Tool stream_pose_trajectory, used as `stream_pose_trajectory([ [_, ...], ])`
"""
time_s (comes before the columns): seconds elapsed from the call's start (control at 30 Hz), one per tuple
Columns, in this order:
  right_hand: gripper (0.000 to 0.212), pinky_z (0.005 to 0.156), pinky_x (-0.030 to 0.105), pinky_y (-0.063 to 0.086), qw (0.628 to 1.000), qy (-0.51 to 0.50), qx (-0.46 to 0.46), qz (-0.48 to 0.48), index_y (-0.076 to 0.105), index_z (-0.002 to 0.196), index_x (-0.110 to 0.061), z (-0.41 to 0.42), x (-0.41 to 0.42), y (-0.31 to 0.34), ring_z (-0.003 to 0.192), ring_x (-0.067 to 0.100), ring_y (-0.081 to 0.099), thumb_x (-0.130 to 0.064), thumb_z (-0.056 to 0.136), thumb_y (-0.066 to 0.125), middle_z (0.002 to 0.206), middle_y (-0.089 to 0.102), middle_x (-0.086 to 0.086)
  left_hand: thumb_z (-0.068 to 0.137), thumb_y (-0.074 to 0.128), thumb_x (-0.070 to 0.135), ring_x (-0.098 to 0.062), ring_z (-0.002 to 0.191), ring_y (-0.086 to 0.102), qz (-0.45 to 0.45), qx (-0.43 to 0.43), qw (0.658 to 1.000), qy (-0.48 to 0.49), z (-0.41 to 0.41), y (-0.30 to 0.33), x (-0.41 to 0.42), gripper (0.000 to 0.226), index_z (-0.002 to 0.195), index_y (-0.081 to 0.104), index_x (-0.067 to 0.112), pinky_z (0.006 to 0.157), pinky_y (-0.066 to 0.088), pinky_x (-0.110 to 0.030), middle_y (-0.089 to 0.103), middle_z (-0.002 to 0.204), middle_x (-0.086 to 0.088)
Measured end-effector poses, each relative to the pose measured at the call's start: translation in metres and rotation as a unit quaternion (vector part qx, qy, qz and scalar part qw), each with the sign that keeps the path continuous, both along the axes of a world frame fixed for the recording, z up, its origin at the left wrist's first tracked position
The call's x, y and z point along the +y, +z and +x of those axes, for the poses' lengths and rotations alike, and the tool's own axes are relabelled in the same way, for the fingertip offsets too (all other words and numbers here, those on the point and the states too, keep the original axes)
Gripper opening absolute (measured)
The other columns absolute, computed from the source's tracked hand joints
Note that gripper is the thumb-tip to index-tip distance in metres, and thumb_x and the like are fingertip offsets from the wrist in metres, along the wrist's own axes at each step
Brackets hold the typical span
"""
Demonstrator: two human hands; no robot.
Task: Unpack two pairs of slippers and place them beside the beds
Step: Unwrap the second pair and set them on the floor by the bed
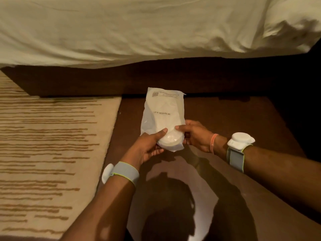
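A white translucent slipper bag (162, 113) printed "SLIPPER BAG" is held above the dark brown floor, its far end pointing toward the bed. White slippers show through the plastic at its near end. My left hand (149, 146) grips the bag's near left corner, thumb on top. My right hand (194, 134) pinches the near right edge, thumb on top. The bag looks sealed. No loose slippers are in view.
A bed with white bedding (139, 26) spans the top, on a dark wooden base (104, 79). A cream rug with brown stripes (48, 145) covers the floor at left. Dark brown floor (234, 115) lies under my hands. Both wrists wear bands with white devices.
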State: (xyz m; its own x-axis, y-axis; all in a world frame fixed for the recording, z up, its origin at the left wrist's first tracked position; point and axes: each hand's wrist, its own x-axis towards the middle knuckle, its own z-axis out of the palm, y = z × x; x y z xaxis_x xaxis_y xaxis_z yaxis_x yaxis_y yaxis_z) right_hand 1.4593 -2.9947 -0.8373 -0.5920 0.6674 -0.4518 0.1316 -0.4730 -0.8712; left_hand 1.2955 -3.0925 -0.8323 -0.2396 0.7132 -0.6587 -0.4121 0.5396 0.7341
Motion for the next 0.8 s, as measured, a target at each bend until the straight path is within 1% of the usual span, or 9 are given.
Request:
stream_pose_trajectory([
  [0.1, 0.037, 0.068, 0.032, 0.059, 1.000, 0.007, 0.005, -0.013, 0.061, 0.123, -0.015, -0.002, 0.001, -0.004, 0.108, 0.028, 0.067, -0.010, 0.086, 0.066, 0.119, 0.069, 0.008, 0.078, 0.079, 0.038, -0.023, 0.091, 0.066, -0.016, 0.008, 1.000, -0.022, 0.000, -0.001, -0.003, 0.045, 0.113, 0.059, 0.017, 0.075, 0.060, -0.037, 0.071, 0.101, -0.006],
  [0.2, 0.042, 0.084, 0.042, 0.059, 0.998, 0.026, 0.025, -0.046, 0.058, 0.127, -0.017, 0.002, 0.004, -0.006, 0.113, 0.031, 0.064, -0.008, 0.087, 0.064, 0.124, 0.066, 0.010, 0.070, 0.079, 0.055, -0.024, 0.103, 0.063, -0.018, -0.008, 0.999, 0.039, -0.013, -0.001, -0.009, 0.050, 0.107, 0.064, 0.024, 0.095, 0.051, -0.049, 0.070, 0.108, -0.003],
  [0.27, 0.044, 0.091, 0.049, 0.055, 0.996, 0.055, 0.033, -0.066, 0.056, 0.130, -0.018, 0.009, 0.008, -0.003, 0.116, 0.033, 0.063, -0.008, 0.088, 0.063, 0.128, 0.064, 0.013, 0.072, 0.072, 0.063, -0.023, 0.103, 0.065, 0.016, -0.010, 0.994, 0.106, -0.030, -0.003, -0.011, 0.055, 0.112, 0.065, 0.024, 0.095, 0.051, -0.046, 0.071, 0.114, -0.002],
  [0.33, 0.044, 0.091, 0.050, 0.054, 0.992, 0.094, 0.032, -0.073, 0.055, 0.131, -0.019, 0.012, 0.013, 0.001, 0.116, 0.034, 0.062, -0.008, 0.089, 0.062, 0.131, 0.062, 0.014, 0.076, 0.066, 0.066, -0.026, 0.106, 0.068, 0.042, -0.041, 0.990, 0.130, -0.048, -0.004, -0.010, 0.067, 0.122, 0.060, 0.017, 0.093, 0.054, -0.046, 0.070, 0.120, -0.009],
  [0.4, 0.046, 0.092, 0.052, 0.053, 0.988, 0.133, 0.028, -0.072, 0.054, 0.133, -0.019, 0.013, 0.017, 0.004, 0.118, 0.035, 0.061, -0.008, 0.089, 0.062, 0.132, 0.061, 0.015, 0.077, 0.069, 0.061, -0.028, 0.105, 0.071, 0.062, -0.083, 0.989, 0.105, -0.058, -0.007, -0.008, 0.070, 0.127, 0.061, 0.013, 0.090, 0.057, -0.046, 0.072, 0.119, -0.012],
  [0.47, 0.046, 0.093, 0.054, 0.051, 0.985, 0.154, 0.026, -0.071, 0.054, 0.134, -0.019, 0.011, 0.023, 0.006, 0.119, 0.036, 0.060, -0.008, 0.089, 0.063, 0.133, 0.060, 0.016, 0.075, 0.078, 0.045, -0.029, 0.106, 0.071, 0.096, -0.119, 0.986, 0.061, -0.055, -0.007, -0.002, 0.065, 0.129, 0.062, 0.012, 0.086, 0.059, -0.044, 0.072, 0.119, -0.014],
  [0.57, 0.046, 0.095, 0.055, 0.050, 0.982, 0.176, 0.014, -0.071, 0.055, 0.133, -0.018, 0.004, 0.016, 0.007, 0.120, 0.035, 0.059, -0.011, 0.089, 0.064, 0.134, 0.059, 0.016, 0.068, 0.086, 0.025, -0.033, 0.112, 0.068, 0.106, -0.143, 0.983, 0.042, -0.040, -0.016, 0.000, 0.069, 0.130, 0.061, 0.008, 0.096, 0.054, -0.049, 0.071, 0.121, -0.017],
  [0.7, 0.051, 0.098, 0.054, 0.049, 0.986, 0.143, -0.018, -0.088, 0.054, 0.130, -0.013, 0.003, 0.009, 0.001, 0.117, 0.036, 0.061, -0.026, 0.084, 0.070, 0.130, 0.062, 0.017, 0.068, 0.083, 0.016, -0.035, 0.107, 0.070, 0.120, -0.153, 0.976, 0.097, -0.038, -0.024, 0.006, 0.064, 0.128, 0.061, 0.009, 0.095, 0.053, -0.056, 0.072, 0.117, -0.018],
  [0.8, 0.055, 0.081, 0.045, 0.060, 0.977, 0.147, -0.040, -0.150, 0.057, 0.127, -0.012, 0.013, 0.006, -0.006, 0.103, 0.031, 0.069, -0.032, 0.078, 0.074, 0.116, 0.069, 0.014, 0.078, 0.077, 0.011, -0.036, 0.111, 0.067, 0.127, -0.164, 0.967, 0.150, -0.040, -0.032, 0.009, 0.054, 0.129, 0.060, 0.009, 0.098, 0.049, -0.059, 0.070, 0.120, -0.018],
])
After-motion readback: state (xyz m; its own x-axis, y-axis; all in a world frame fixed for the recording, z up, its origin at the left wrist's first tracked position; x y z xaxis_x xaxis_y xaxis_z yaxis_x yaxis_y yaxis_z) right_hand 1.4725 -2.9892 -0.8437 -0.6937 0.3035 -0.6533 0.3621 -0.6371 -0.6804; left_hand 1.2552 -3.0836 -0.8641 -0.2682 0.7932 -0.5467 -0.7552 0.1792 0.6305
